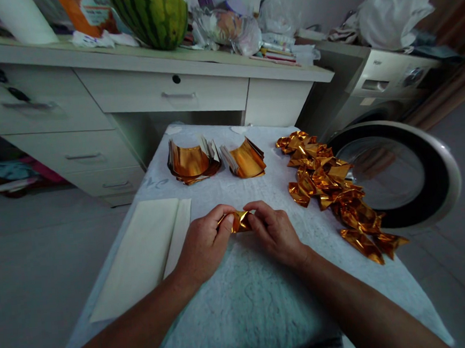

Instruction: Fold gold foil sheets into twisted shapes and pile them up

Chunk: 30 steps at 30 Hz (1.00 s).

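Note:
Between my two hands is a small piece of shiny gold foil paper (241, 222), partly folded. My left hand (206, 243) pinches its left end with thumb and fingers. The right end is gripped by my right hand (275, 235), whose fingertips partly hide it. Beyond the hands stand two stacks of curved gold foil sheets, the left stack (191, 161) and the right stack (248, 159), with pale backs showing at the edges. To the right lies a heap of folded gold foil pieces (325, 175).
White paper sheets (137, 251) lie on the cloth-covered table (242, 302) at the left. Behind is a white desk (137, 90) with drawers, carrying a cut watermelon (156, 19) and plastic bags. A washing machine's open round door (442, 173) borders the table's right side.

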### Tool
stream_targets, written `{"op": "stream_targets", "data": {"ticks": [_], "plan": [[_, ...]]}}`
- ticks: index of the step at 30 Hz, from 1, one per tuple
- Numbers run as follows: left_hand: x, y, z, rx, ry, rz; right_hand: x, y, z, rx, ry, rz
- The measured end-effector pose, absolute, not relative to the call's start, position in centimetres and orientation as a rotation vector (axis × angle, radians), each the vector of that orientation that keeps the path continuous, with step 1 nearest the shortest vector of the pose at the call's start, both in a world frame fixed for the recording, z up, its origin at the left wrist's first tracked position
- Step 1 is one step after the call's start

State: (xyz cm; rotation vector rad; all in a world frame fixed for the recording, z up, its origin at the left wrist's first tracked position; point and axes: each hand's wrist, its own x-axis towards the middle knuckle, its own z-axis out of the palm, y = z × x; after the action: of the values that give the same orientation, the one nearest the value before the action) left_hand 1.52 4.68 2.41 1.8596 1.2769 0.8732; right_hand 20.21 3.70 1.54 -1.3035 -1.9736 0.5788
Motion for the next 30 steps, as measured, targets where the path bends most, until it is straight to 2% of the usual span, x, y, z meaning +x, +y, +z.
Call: {"op": "stream_targets", "data": {"ticks": [7,30], "plan": [[1.3,4.8,2.5,1.766,1.323,0.886,20.5,3.6,1.8,-1.217,-1.904,0.663],[1.4,4.7,2.1,1.882,1.373,0.725,20.0,3.9,0.4,-1.337,-1.781,0.793]]}}
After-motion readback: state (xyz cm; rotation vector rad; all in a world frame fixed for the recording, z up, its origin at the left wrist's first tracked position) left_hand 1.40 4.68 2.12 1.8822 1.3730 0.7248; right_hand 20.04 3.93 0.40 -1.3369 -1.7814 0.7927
